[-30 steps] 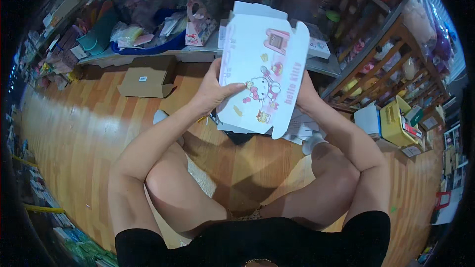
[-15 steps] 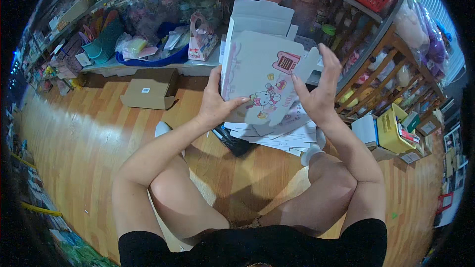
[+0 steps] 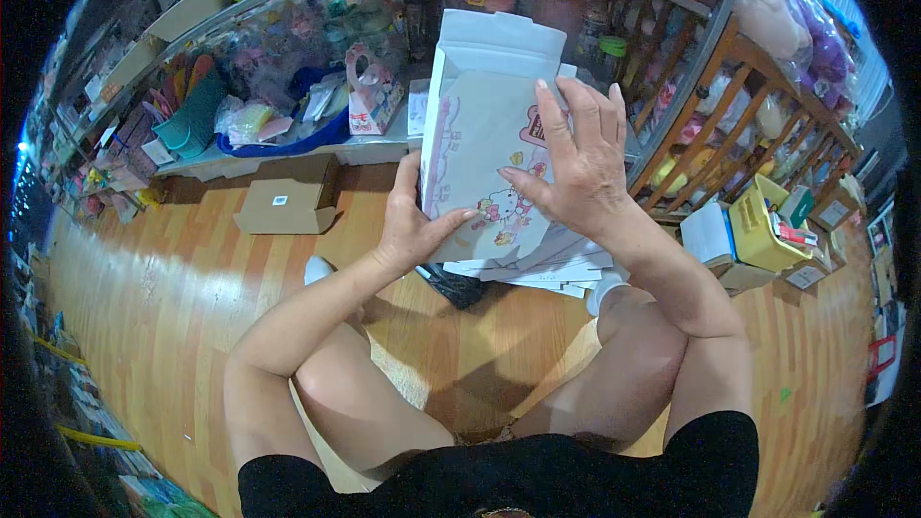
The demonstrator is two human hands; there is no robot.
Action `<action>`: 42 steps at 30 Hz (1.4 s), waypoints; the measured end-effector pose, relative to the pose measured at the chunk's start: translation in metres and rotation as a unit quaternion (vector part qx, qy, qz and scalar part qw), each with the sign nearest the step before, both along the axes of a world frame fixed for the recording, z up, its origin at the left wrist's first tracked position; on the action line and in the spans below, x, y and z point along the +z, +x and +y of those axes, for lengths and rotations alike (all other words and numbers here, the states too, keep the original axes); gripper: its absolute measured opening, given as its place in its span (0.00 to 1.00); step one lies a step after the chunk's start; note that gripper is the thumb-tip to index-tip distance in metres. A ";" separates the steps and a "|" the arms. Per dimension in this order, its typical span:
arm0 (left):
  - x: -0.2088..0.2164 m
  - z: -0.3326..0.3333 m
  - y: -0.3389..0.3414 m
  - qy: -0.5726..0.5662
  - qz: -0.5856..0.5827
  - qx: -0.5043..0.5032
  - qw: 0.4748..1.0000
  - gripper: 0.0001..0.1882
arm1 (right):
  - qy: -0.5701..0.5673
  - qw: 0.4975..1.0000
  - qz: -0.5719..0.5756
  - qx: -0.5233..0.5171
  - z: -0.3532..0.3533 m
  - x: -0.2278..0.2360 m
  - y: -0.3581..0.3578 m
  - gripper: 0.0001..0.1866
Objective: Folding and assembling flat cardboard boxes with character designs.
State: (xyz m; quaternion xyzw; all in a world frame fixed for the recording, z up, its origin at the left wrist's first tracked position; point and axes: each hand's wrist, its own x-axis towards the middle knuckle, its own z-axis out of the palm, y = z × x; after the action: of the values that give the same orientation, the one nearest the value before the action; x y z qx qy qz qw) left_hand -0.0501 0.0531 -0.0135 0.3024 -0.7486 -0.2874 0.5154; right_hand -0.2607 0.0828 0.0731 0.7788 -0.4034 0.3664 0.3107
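Observation:
A thin white cardboard box (image 3: 484,120) with pink print and a cartoon cat stands tilted in front of me, its top flap (image 3: 501,34) raised. My left hand (image 3: 414,223) is closed on the box's lower left edge, thumb on the printed front and fingers behind. My right hand (image 3: 587,168) lies against the right side with its fingers stretched and spread, its thumb reaching over the front. It covers much of the box's right edge. Below and behind the box, a pile of flat white printed card sheets (image 3: 561,270) lies on the floor beside a black plastic bag (image 3: 455,286).
A brown carton (image 3: 286,197) lies on the wooden floor to the left. Behind it a low shelf bears a blue basket (image 3: 288,140) and a teal bucket (image 3: 192,115). At right are a wooden slatted rack (image 3: 729,86) and a yellow bin (image 3: 760,225). My legs flank the floor before me.
My right hand has moved left, further over the box's front. The side flap that stuck out at the right is now hidden or folded in. The view has shifted slightly.

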 end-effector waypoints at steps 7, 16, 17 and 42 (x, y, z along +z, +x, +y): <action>0.001 0.009 -0.001 0.021 0.000 -0.019 1.000 0.37 | 0.020 0.999 -0.005 0.040 -0.004 0.001 -0.009 0.41; -0.001 0.003 -0.006 0.065 0.026 -0.047 0.996 0.35 | 0.022 0.997 -0.047 0.063 -0.013 -0.005 -0.032 0.34; 0.001 0.001 -0.007 0.049 0.032 -0.049 0.997 0.35 | -0.018 0.995 -0.073 0.065 -0.014 -0.006 -0.034 0.34; 0.037 0.006 0.014 -0.137 0.029 0.007 0.990 0.50 | 0.453 0.687 -0.512 0.247 -0.008 -0.028 -0.010 0.16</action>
State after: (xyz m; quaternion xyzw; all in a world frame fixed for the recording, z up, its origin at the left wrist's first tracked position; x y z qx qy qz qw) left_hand -0.0365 0.0588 0.0240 0.2259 -0.7635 -0.1867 0.5755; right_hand -0.2705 0.0751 0.0448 0.5877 -0.4094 0.5448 -0.4361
